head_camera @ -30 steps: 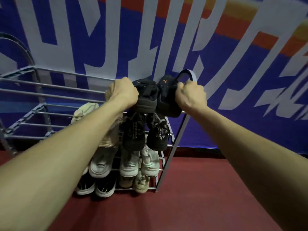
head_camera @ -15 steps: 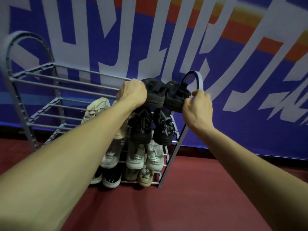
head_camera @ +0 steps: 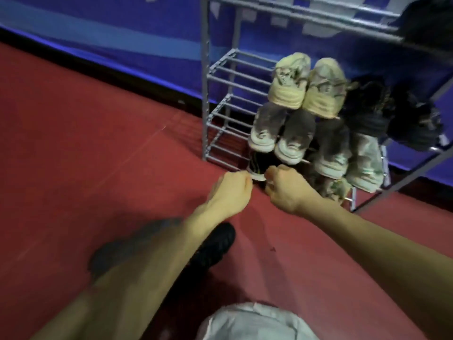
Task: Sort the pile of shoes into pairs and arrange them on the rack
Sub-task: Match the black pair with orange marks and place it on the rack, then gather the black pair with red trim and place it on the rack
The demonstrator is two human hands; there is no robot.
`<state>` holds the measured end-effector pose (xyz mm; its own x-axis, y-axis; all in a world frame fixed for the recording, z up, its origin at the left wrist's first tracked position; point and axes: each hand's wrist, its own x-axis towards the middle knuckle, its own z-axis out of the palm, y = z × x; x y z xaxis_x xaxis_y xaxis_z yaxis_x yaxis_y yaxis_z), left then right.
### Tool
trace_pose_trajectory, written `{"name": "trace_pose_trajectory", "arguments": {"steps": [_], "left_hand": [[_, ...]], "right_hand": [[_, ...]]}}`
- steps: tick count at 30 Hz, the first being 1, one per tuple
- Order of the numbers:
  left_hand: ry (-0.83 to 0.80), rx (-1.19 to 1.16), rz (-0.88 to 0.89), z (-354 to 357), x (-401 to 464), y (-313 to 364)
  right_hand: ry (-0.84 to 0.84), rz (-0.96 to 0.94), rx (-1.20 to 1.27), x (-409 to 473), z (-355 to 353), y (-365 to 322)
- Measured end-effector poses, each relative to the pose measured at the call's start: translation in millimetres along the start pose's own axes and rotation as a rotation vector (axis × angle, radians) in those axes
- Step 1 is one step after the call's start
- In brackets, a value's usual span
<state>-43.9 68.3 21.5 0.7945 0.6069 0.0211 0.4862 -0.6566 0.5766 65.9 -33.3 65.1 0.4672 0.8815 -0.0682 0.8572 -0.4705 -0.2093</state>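
Though blurred by head motion, shows a grey metal shoe rack (head_camera: 205,99) against a blue banner wall (head_camera: 122,33), standing on red floor (head_camera: 85,155). Judged near the end of the task: most tiers at the right half already loaded, toes pointing down and outward.

Top tier, far right corner: dark shoes (head_camera: 429,18), cut off by the frame edge. Next tier down: beige pair (head_camera: 304,87) side by side, with a black pair (head_camera: 392,119) just to its right. Below those: grey-and-white pair (head_camera: 282,136), then a grey pair with mint soles (head_camera: 350,153) beside it. Lowest tier: a black shoe with white sole (head_camera: 257,165) and, further right, small tan shoes (head_camera: 338,190), partly hidden.

Left hand (head_camera: 232,190) curled narrow, knuckles up, at the white heel of that black shoe. Right hand (head_camera: 286,187) also curled, just beside it, covering the spot where the partner shoe would sit. Cannot tell whether either hand grips a shoe or merely nudges it; cannot tell if a partner is there at all.

Left to do, as a guess: squaring up this bottom pair. Left half of every tier bare.

Under the left forearm, a black treaded shoe (head_camera: 215,244) on the floor; unclear whether a stray from the pile or worn on the person's own foot. Pale grey cloth (head_camera: 252,322) at the bottom edge, likely clothing. No pile visible anywhere.
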Motion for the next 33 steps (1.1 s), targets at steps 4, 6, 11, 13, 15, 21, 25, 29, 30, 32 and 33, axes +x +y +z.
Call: {"name": "trace_pose_trajectory", "arguments": {"steps": [4, 6, 11, 13, 15, 21, 25, 29, 30, 32, 33], "left_hand": [[-0.089, 0.080, -0.182, 19, -59, -70], [-0.119, 0.094, -0.265, 25, -77, -93], [-0.153, 0.144, -0.400, 49, -107, -141], [-0.239, 0.196, -0.438, 62, -117, -152], [-0.272, 0.261, -0.441, 73, -121, -154], [-0.285, 0.293, -0.507, 75, -112, -143], [-0.373, 0.292, -0.526, 77, -132, -154], [-0.421, 0.249, -0.528, 80, -150, -165], [-0.422, 0.225, -0.535, 80, -152, -166], [-0.466, 0.208, -0.560, 80, -155, -167], [-0.519, 0.228, -0.556, 79, -157, -166]], "right_hand": [[-0.254, 0.007, 0.006, 5, 74, -32], [-0.365, 0.010, -0.003, 3, 99, -45], [-0.563, -0.107, -0.165, -12, 136, -61], [-0.602, -0.142, -0.232, -13, 139, -67], [-0.602, -0.167, -0.250, -11, 136, -75], [-0.553, -0.199, -0.251, -13, 132, -74], [-0.566, -0.178, -0.297, -17, 132, -56], [-0.625, -0.173, -0.361, -23, 138, -41], [-0.638, -0.177, -0.374, -24, 140, -40], [-0.648, -0.185, -0.382, -25, 142, -41], [-0.653, -0.189, -0.380, -25, 143, -42]]}}
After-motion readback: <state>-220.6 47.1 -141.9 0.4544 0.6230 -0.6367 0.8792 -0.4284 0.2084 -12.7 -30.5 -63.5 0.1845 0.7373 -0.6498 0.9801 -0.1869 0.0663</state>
